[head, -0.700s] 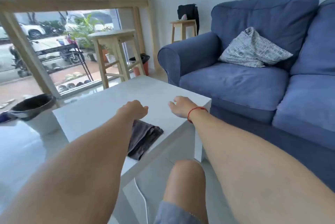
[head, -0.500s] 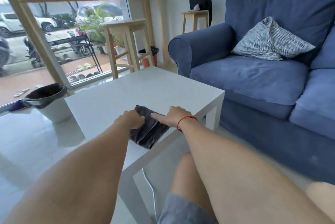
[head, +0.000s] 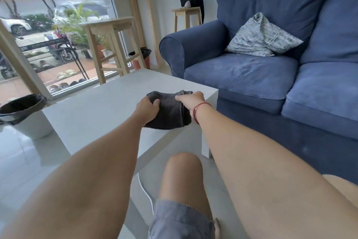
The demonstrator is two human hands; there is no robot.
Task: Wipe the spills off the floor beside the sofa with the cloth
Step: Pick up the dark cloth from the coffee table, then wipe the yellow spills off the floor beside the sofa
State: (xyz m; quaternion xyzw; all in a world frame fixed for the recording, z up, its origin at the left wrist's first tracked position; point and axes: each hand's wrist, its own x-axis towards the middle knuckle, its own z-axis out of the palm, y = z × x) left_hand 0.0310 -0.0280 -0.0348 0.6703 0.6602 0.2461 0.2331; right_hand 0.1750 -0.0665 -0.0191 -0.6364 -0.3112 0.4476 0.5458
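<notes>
Now gripping dark grey cloth [head: 170, 112] with left hand [head: 148, 107] and right hand [head: 190, 100], where 0.5 s ago only resting on it, bunched above white coffee table [head: 93, 107]; pickup underway, floor wiping not yet begun.

both hands, left hand [head: 147, 107] and right hand [head: 190, 99], grip a dark cloth [head: 171, 112] over a white table [head: 93, 107] beside a blue sofa [head: 271, 76].

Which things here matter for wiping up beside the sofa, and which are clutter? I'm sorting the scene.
For the job:
dark cloth, gripped by left hand and right hand
blue sofa
floor

Just lying about:
striped cushion
wooden stool
bin
</notes>
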